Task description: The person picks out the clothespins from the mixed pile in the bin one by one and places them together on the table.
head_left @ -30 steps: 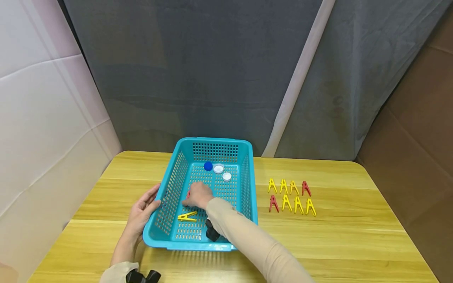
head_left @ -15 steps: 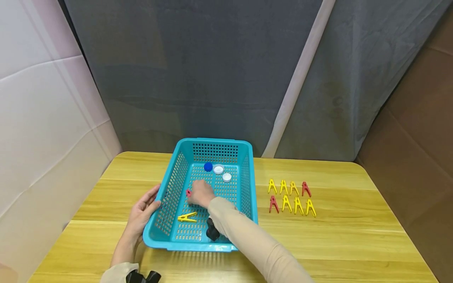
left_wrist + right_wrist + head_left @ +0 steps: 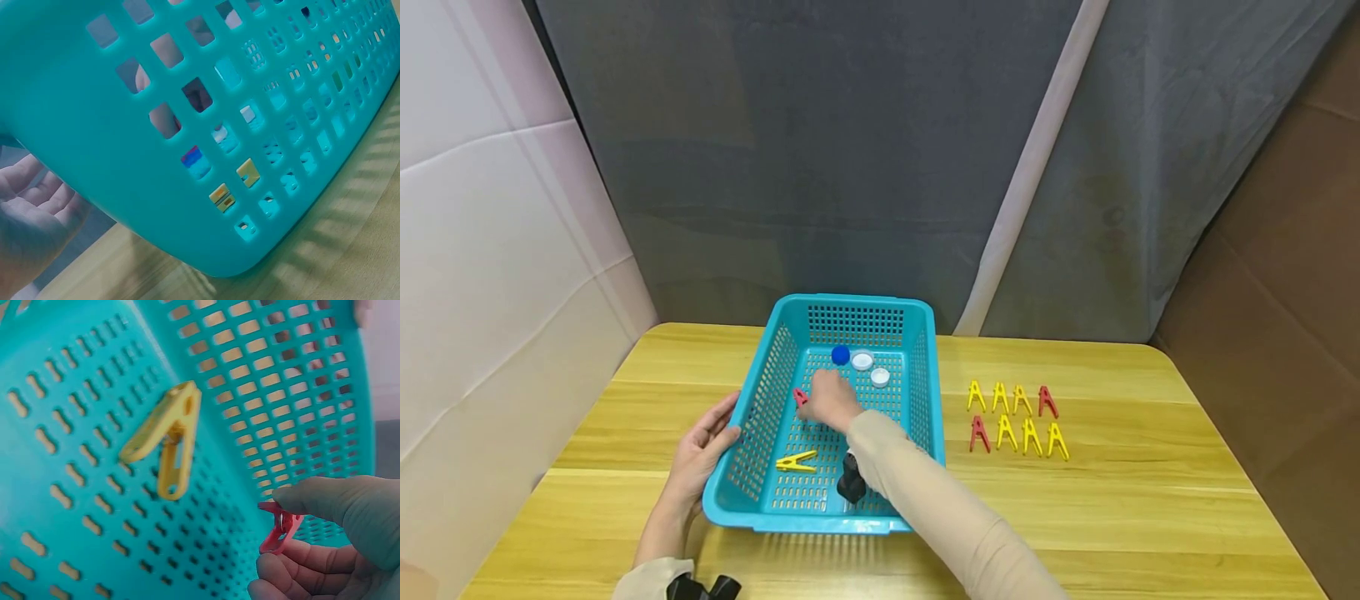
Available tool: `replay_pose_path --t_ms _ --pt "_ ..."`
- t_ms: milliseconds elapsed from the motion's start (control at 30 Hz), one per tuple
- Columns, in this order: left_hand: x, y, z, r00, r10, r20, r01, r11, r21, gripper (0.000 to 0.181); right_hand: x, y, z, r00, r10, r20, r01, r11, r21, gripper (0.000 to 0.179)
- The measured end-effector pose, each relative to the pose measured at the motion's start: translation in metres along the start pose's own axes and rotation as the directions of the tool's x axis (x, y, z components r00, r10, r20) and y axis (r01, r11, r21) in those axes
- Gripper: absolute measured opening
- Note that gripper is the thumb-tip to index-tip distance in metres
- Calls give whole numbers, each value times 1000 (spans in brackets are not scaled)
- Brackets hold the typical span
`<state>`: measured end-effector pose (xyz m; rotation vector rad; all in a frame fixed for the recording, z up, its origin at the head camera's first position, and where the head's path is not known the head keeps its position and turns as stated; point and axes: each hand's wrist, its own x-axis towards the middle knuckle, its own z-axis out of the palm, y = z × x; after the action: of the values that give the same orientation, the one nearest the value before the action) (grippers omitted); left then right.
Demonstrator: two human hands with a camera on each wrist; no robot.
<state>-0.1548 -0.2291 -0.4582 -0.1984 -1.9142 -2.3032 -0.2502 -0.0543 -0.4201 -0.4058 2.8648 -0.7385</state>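
Observation:
In the head view my right hand (image 3: 831,402) is inside a turquoise plastic basket (image 3: 936,375), low over its left half. Thumb and fingers pinch a red clothespin (image 3: 279,526), whose end sticks out to the left of the hand. A yellow clothespin (image 3: 796,462) lies on the basket floor nearer the front, its legs spread. At the basket's left side my left hand (image 3: 696,454) holds the rim, thumb at the top edge and fingers along the outside. The left wrist view shows the perforated outer wall, with the fingers partly hidden behind the rim.
Toward the back of the basket lie a blue bottle cap (image 3: 840,355) and two white caps (image 3: 862,360). Right of the basket, yellow clothespins (image 3: 1006,433) and red clothespins (image 3: 980,434) stand in two rows on the wooden table (image 3: 1135,500). A grey curtain (image 3: 865,167) hangs behind.
My right hand has moved a little up and away from the front, with the red clothespin showing more beside it. My left hand and the basket stay in place.

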Motion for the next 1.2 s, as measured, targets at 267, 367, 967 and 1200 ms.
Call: replay_pose_path --t_ms 267,367,967,1200 --pt "1 -1 0 1000 0 -6 0 1000 14 47 -3 -2 -19 997 -50 -58 51 998 20 50" --pt "1 -1 0 1000 0 -5 0 1000 15 48 -5 0 -27 996 -55 -72 57 998 35 52" --pt "0 0 0 1000 0 -1 0 1000 8 49 -36 26 -82 994 -79 -78 92 979 182 47" --pt "0 0 0 1000 -2 -2 2 1000 4 48 -49 38 -97 986 -87 -139 110 980 167 27"
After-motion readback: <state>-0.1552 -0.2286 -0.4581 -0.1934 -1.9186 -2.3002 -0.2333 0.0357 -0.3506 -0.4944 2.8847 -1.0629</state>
